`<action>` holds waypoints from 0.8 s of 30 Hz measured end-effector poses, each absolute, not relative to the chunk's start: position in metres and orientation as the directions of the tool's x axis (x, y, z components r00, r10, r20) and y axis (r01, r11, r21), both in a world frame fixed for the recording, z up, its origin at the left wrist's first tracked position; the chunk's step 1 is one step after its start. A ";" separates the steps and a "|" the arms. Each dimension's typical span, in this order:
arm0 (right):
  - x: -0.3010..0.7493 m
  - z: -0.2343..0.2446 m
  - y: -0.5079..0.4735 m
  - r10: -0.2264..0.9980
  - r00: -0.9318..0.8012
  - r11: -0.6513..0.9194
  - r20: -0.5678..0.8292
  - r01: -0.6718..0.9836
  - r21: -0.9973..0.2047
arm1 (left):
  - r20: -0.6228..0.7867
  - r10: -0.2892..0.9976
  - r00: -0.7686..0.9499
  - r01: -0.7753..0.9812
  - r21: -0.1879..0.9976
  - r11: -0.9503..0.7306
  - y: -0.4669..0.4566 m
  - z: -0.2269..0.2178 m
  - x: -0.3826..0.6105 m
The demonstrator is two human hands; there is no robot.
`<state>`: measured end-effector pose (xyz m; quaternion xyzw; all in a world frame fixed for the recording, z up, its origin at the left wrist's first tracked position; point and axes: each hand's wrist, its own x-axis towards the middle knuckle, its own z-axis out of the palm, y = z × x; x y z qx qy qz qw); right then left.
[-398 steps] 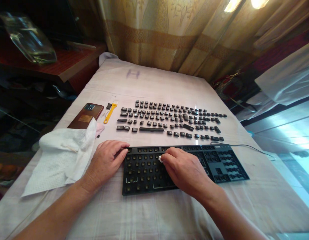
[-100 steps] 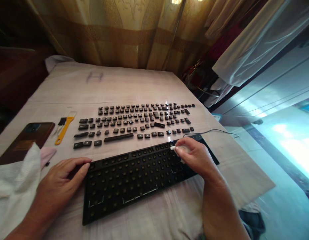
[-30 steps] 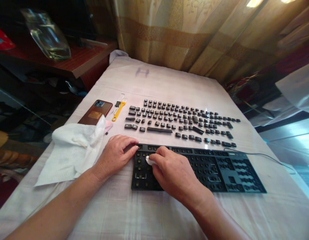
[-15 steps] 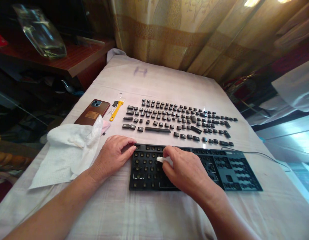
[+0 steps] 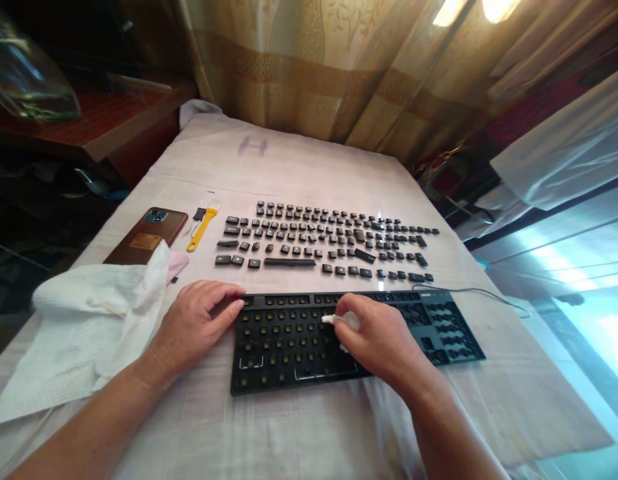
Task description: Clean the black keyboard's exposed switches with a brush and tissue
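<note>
A black keyboard base (image 5: 283, 340) with its keycaps removed lies on the cloth-covered table (image 5: 299, 167) in front of me. My left hand (image 5: 196, 323) rests at the base's left end, fingers curled against its top-left corner, holding it still. My right hand (image 5: 379, 340) sits over the middle of the base, pinching a small white wipe (image 5: 339, 321) pressed against the key sockets. The removed black keycaps (image 5: 329, 240) lie in neat rows just beyond the base.
A white towel (image 5: 83, 320) lies crumpled at the left. Beyond it are a brown phone (image 5: 149, 233), a small pink cloth (image 5: 177, 265) and a yellow-handled brush (image 5: 203, 227). The keyboard's cable (image 5: 479, 293) runs off to the right. A wooden shelf (image 5: 99, 120) and curtains stand behind the table.
My right hand has slid the white wipe rightward along the keyboard base, from near its left end to the middle. My left hand stays on the left corner. The view has shifted slightly.
</note>
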<state>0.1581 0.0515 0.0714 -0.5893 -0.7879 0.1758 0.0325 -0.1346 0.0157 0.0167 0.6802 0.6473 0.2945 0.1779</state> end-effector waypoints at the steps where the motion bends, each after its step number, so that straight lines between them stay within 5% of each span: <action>1: 0.161 0.071 0.052 0.943 -0.294 0.236 -0.154 0.920 -0.312 | 0.170 0.985 -0.016 0.778 0.622 -0.095 0.016 0.017 -0.135; 24: 0.215 0.074 0.062 0.983 -0.109 0.092 -0.147 0.989 -0.115 | 0.194 0.981 -0.006 0.809 0.577 -0.109 0.019 0.016 -0.139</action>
